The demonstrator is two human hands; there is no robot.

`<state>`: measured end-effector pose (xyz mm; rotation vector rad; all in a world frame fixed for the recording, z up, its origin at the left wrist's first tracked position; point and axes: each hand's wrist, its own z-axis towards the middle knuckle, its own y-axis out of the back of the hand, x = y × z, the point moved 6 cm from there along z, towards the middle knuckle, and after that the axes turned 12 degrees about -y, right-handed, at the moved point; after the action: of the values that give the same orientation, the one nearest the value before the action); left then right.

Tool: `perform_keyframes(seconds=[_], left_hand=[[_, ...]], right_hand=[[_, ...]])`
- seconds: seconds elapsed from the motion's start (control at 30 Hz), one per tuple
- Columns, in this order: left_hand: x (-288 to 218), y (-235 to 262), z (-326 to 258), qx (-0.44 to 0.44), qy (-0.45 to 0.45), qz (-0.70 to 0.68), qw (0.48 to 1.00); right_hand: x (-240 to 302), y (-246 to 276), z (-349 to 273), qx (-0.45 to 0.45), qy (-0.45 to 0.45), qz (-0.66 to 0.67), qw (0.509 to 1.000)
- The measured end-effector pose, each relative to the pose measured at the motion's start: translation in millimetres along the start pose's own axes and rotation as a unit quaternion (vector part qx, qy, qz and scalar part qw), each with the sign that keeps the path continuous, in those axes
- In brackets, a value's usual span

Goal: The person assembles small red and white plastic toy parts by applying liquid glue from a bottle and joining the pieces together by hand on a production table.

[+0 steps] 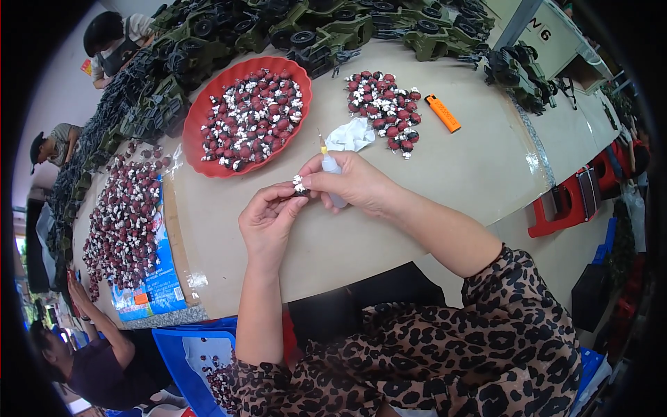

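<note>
Between the fingertips of my left hand (267, 215) is a small dark ball with a white bobbly piece (300, 183) on top. My right hand (360, 182) wraps round a small translucent squeeze bottle (331, 165) with a yellow needle tip pointing up and away. The right thumb and forefinger also touch the white piece, so both hands meet there. Beyond the bottle lies a crumpled white tissue (353, 135). Past it is a loose cluster of red-and-black balls with white pieces (382, 104). An orange lighter (442, 113) lies to its right.
A red scalloped bowl (198, 115) of similar balls stands beyond my left hand. More balls are heaped (128, 215) on a blue printed sheet at left. Green toy vehicles (306, 35) bank the far edge. Red stools (570, 205) are at right; other people sit at left.
</note>
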<state>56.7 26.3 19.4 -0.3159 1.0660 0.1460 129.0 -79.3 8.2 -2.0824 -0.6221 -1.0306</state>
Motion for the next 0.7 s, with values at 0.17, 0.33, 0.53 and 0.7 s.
perform_keyframes(seconds=[0.17, 0.33, 0.53, 0.7], left_hand=[[-0.7, 1.2, -0.9, -0.002, -0.004, 0.011, 1.0], [1.4, -1.9, 0.1, 0.008, 0.002, -0.009, 1.0], [2.6, -2.5, 0.1, -0.003, 0.031, -0.017, 0.999], [3.3, -1.8, -0.6, -0.006, 0.039, -0.029, 0.999]], right_hand=[[0.4, -2.0, 0.1, 0.002, 0.006, -0.002, 1.0], [0.7, -1.2, -0.7, -0.003, 0.003, -0.001, 1.0], [0.4, -2.0, -0.3, -0.017, -0.004, -0.016, 1.0], [-0.7, -0.7, 1.2, -0.023, -0.002, -0.012, 1.0]])
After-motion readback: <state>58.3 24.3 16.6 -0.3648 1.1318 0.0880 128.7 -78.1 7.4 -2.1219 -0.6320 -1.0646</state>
